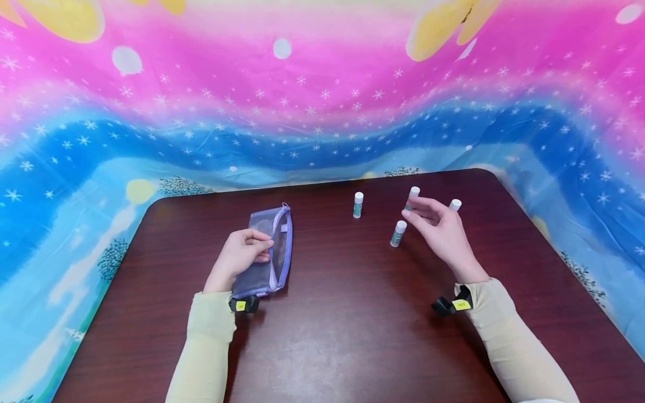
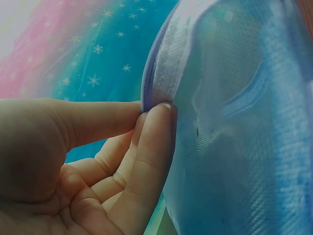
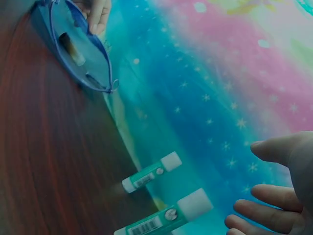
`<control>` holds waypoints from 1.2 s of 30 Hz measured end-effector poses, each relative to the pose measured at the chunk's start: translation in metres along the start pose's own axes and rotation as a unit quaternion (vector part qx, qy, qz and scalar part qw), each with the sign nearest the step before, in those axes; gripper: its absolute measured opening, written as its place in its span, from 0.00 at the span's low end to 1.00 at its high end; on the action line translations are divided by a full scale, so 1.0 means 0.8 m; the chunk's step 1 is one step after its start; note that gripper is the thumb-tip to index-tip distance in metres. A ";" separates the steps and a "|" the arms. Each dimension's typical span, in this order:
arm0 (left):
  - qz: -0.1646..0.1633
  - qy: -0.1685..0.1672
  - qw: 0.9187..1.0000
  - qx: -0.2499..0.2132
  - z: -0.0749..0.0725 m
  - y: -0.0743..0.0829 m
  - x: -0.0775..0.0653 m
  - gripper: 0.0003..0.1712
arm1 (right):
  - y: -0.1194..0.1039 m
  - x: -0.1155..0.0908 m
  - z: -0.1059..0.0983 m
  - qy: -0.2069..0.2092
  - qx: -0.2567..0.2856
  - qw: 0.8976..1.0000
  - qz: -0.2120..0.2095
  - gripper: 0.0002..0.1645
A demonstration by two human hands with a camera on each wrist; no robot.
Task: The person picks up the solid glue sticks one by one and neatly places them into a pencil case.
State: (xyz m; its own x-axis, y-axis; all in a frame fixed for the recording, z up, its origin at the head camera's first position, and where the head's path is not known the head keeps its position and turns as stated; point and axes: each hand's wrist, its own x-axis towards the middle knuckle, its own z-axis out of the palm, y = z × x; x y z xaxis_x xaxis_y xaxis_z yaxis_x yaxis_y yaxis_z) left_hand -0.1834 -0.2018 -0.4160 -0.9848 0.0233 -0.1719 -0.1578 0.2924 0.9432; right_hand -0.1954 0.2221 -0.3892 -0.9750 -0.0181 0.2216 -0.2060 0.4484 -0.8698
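My left hand (image 1: 243,252) pinches the zipper edge of a purple mesh zip pouch (image 1: 254,277) between thumb and fingers. The pouch's mouth gapes to the right, and in the left wrist view the zipper tape (image 2: 168,68) runs up from my fingertips. Several green glue sticks with white caps stand upright on the right of the table. My right hand (image 1: 443,232) hovers among them, thumb and fingers apart, holding nothing. It partly hides one glue stick (image 1: 414,192) behind its fingertips and another (image 1: 456,204) beyond the knuckles. A nearer glue stick (image 1: 397,234) stands left of the thumb.
Another glue stick (image 1: 358,205) stands farther left, towards the pouch. A dark and pale shape (image 3: 72,49) shows within the pouch's outline; I cannot tell whether it is inside. The dark wooden table (image 1: 322,330) ends at a patterned cloth backdrop (image 1: 322,112).
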 end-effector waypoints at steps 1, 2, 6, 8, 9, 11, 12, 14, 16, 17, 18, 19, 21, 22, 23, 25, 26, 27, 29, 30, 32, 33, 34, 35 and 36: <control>-0.001 0.000 1.000 -0.002 0.000 0.000 0.000 0.10 | 0.002 0.000 0.000 -0.003 -0.001 1.000 0.001 0.30; -0.001 0.000 1.000 -0.002 0.000 0.000 0.000 0.10 | 0.005 0.000 0.001 -0.006 -0.002 1.000 0.000 0.30; -0.005 -0.001 1.000 -0.001 -0.001 0.001 -0.001 0.10 | 0.016 0.000 0.004 -0.018 0.001 1.000 0.000 0.30; -0.006 -0.001 1.000 0.001 -0.001 0.001 -0.002 0.11 | 0.022 0.000 0.005 -0.027 -0.002 1.000 0.000 0.31; -0.007 -0.001 1.000 0.001 -0.001 0.002 -0.002 0.11 | 0.024 -0.001 0.005 -0.030 -0.003 1.000 0.000 0.31; -0.006 -0.001 1.000 0.004 -0.001 0.002 -0.002 0.11 | 0.029 -0.001 0.006 -0.037 -0.003 0.999 -0.003 0.32; -0.005 -0.001 1.000 0.004 -0.001 0.003 -0.003 0.11 | 0.031 -0.002 0.007 -0.040 -0.001 0.999 -0.003 0.32; -0.004 -0.003 1.000 0.005 -0.001 0.003 -0.003 0.11 | 0.035 -0.003 0.009 -0.046 0.001 0.999 -0.004 0.32; -0.003 -0.004 1.000 0.008 -0.001 0.003 -0.003 0.11 | 0.039 -0.004 0.011 -0.052 0.009 0.999 0.001 0.32; -0.003 -0.004 1.000 0.008 -0.001 0.003 -0.003 0.11 | 0.041 -0.004 0.012 -0.057 0.009 0.998 0.002 0.33; -0.003 -0.005 1.000 0.008 -0.001 0.003 -0.003 0.11 | 0.043 -0.005 0.013 -0.061 0.011 0.998 0.005 0.33; -0.003 -0.005 1.000 0.009 -0.001 0.003 -0.003 0.11 | 0.045 -0.005 0.014 -0.066 0.011 0.998 0.008 0.34; -0.002 -0.005 1.000 0.011 -0.001 0.002 -0.002 0.11 | 0.049 -0.005 0.015 -0.075 0.010 0.997 0.017 0.35; -0.001 -0.006 1.000 0.011 -0.001 0.001 -0.002 0.11 | 0.050 -0.005 0.016 -0.080 0.007 0.997 0.022 0.36; -0.001 -0.007 1.000 0.011 -0.001 0.001 -0.002 0.11 | 0.052 -0.005 0.016 -0.085 0.003 0.996 0.026 0.37; 0.000 -0.007 1.000 0.011 -0.001 0.000 -0.001 0.11 | 0.054 -0.006 0.017 -0.096 -0.003 0.995 0.037 0.39; 0.001 -0.008 1.000 0.012 -0.001 0.001 -0.001 0.11 | 0.055 -0.006 0.017 -0.101 -0.006 0.994 0.040 0.40; 0.002 -0.008 1.000 0.012 -0.001 0.001 -0.001 0.11 | 0.056 -0.006 0.017 -0.105 -0.009 0.993 0.044 0.41; 0.003 -0.007 1.000 0.012 -0.001 0.002 -0.002 0.10 | 0.058 -0.006 0.018 -0.113 -0.015 0.992 0.048 0.41; 0.004 -0.007 1.000 0.011 -0.001 0.003 -0.002 0.10 | 0.059 -0.006 0.018 -0.116 -0.015 0.992 0.049 0.41; 0.004 -0.006 1.000 0.011 -0.001 0.004 -0.002 0.10 | 0.063 -0.006 0.020 -0.122 -0.019 0.991 0.052 0.39; 0.004 -0.006 1.000 0.011 -0.001 0.004 -0.003 0.10 | 0.064 -0.006 0.020 -0.125 -0.020 0.991 0.054 0.38; 0.004 -0.006 1.000 0.010 -0.001 0.004 -0.003 0.10 | 0.066 -0.006 0.021 -0.127 -0.020 0.990 0.057 0.36; 0.003 -0.006 1.000 0.010 -0.001 0.005 -0.003 0.09 | 0.067 -0.006 0.022 -0.128 -0.019 0.990 0.058 0.35; 0.002 -0.006 1.000 0.010 -0.001 0.004 -0.003 0.10 | 0.068 -0.006 0.022 -0.129 -0.020 0.990 0.060 0.33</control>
State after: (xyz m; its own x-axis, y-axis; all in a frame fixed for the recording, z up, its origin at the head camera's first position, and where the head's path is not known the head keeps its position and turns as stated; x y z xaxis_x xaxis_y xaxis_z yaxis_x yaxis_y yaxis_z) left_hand -0.1813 -0.2014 -0.4120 -0.9846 0.0360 -0.1710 -0.1516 0.3111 0.9382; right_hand -0.2033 0.2308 -0.4459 -0.9820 -0.1887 -0.0059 -0.0899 0.4951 -0.8642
